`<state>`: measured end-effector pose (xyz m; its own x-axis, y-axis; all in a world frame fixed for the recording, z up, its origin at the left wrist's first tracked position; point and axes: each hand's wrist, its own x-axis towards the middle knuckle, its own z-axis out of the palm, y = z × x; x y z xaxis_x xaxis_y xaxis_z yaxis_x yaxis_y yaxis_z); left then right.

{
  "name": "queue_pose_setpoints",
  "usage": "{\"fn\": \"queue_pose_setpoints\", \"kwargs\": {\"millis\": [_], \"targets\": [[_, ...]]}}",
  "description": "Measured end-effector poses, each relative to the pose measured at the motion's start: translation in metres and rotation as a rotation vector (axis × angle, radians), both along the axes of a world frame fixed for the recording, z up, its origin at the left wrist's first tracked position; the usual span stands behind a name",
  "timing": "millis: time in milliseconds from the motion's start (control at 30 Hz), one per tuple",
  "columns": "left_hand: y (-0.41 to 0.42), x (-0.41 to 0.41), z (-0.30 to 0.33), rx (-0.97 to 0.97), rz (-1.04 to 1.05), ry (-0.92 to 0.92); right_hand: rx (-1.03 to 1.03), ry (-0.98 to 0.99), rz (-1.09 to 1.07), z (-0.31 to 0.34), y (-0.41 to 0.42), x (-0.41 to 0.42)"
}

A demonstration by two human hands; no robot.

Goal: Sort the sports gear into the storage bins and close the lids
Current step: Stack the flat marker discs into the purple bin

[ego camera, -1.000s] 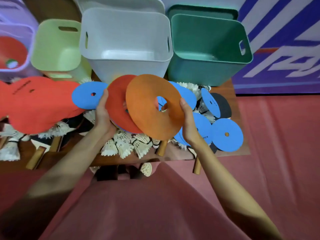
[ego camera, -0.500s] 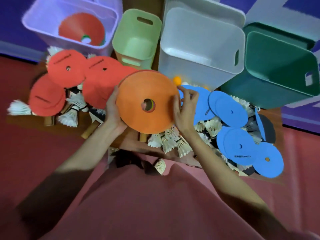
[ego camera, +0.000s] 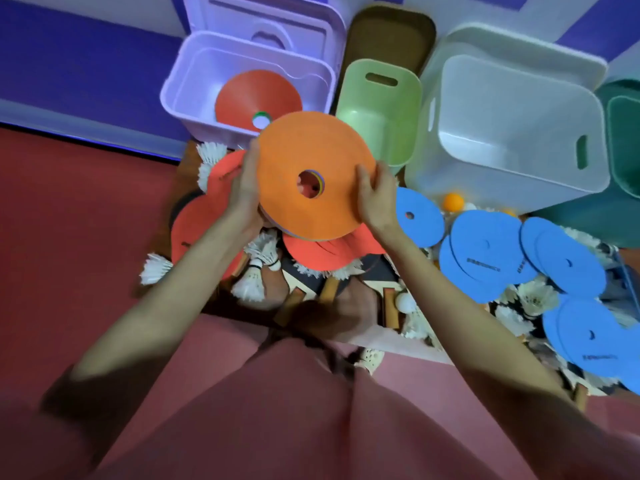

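Observation:
A stack of flat discs with an orange disc [ego camera: 311, 150] on top is held between both hands above the low table. My left hand [ego camera: 246, 188] grips its left edge and my right hand [ego camera: 374, 199] grips its right edge. Just beyond it stands the open lilac bin [ego camera: 194, 74], which holds red discs [ego camera: 256, 95]. More red discs [ego camera: 325, 254] lie under the stack, and several blue discs [ego camera: 485, 251] lie to the right. White shuttlecocks [ego camera: 258, 258], paddle handles [ego camera: 294, 303] and an orange ball [ego camera: 453, 201] are scattered on the table.
A light green bin [ego camera: 381, 109], a white bin [ego camera: 512, 133] and a dark green bin [ego camera: 623, 140] stand open in a row right of the lilac one. Lids lean behind them against the wall. Red floor lies to the left.
The discs have been closed into one stack and carried left and away, toward the lilac bin. The view has swung left with them.

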<state>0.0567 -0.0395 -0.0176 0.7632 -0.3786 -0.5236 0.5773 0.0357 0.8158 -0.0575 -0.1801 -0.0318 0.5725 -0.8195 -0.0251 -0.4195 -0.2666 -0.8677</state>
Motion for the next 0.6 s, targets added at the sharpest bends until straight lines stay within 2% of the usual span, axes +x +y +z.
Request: {"fn": "queue_pose_setpoints", "kwargs": {"millis": [200,300,500,600], "targets": [[0.0,0.108,-0.002,0.165,-0.095,-0.332,-0.02,-0.045,-0.038,0.006,-0.016,0.109],[-0.004,0.151,-0.007,0.41,-0.118,-0.5,-0.028,-0.051,-0.03,0.002,-0.023,0.156],[-0.023,0.211,-0.013,0.624,-0.225,-0.631,0.014,0.173,0.124,-0.022,-0.045,0.219],[-0.028,0.235,-0.03,0.646,-0.262,-0.609,0.016,0.312,0.2,-0.036,-0.054,0.235]]}}
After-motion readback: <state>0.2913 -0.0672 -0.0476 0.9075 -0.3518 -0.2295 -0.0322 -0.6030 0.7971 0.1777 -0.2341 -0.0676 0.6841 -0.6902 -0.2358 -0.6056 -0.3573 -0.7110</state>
